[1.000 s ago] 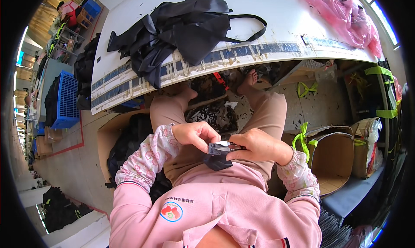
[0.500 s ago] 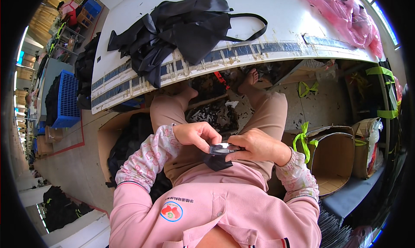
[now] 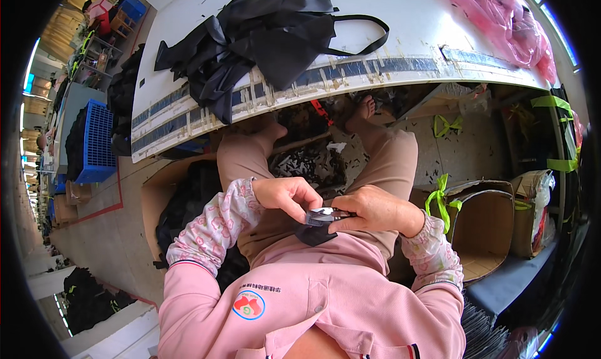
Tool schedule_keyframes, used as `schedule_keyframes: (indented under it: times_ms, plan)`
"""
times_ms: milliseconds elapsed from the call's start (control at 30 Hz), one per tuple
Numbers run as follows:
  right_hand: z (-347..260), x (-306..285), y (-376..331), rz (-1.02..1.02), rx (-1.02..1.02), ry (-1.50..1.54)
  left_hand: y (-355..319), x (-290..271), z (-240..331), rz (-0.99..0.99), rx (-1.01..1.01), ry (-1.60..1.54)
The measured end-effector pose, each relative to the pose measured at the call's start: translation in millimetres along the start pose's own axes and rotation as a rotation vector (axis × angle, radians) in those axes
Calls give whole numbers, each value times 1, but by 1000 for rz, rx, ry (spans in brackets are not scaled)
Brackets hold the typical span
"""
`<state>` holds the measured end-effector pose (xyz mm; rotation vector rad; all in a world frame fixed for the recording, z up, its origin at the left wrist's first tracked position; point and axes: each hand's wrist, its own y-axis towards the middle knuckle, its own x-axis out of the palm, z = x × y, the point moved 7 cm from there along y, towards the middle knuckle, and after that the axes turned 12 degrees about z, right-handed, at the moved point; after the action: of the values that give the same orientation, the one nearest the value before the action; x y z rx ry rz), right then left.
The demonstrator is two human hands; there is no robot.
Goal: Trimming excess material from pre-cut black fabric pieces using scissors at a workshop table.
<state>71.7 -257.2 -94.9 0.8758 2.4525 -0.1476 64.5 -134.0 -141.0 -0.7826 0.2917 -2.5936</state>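
Over my lap, my left hand (image 3: 288, 196) pinches the edge of a small black fabric piece (image 3: 313, 235) with a white patch along its top. My right hand (image 3: 379, 211) is closed around a small silver and dark tool that looks like thread snips (image 3: 330, 215). Its metal part lies against the upper edge of the fabric, close to the left fingertips. The fingers hide part of both the tool and the cloth.
A white table (image 3: 413, 40) with worn taped edges stands ahead, bearing a heap of black fabric (image 3: 269, 40) with a strap and pink plastic film (image 3: 501, 27). Cardboard boxes (image 3: 482, 230) flank my legs. A blue crate (image 3: 99, 137) is at the left; scraps litter the floor.
Both hands stay almost in place over the lap. The tool and the fabric's top edge have turned slightly between the fingers.
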Motion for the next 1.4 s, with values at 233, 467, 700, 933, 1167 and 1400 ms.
schedule_keyframes:
  times_ms: [233,467,700,933,1167,1400]
  plan:
    - [3,-9,-1,29,75,-31,1,-9,3,153,55,40]
    - [2,-25,-8,545,168,-200,-15,-30,9,838,393,-152]
    - [-9,-20,-2,572,143,-278,-17,-22,13,890,514,-118]
    - [-5,-22,-1,509,230,-121,-19,-18,18,884,535,-29]
    - [-9,-21,0,546,169,-248,-16,-15,16,907,483,-58]
    - [-13,-19,-1,558,142,-419,-15,-13,16,898,479,-60]
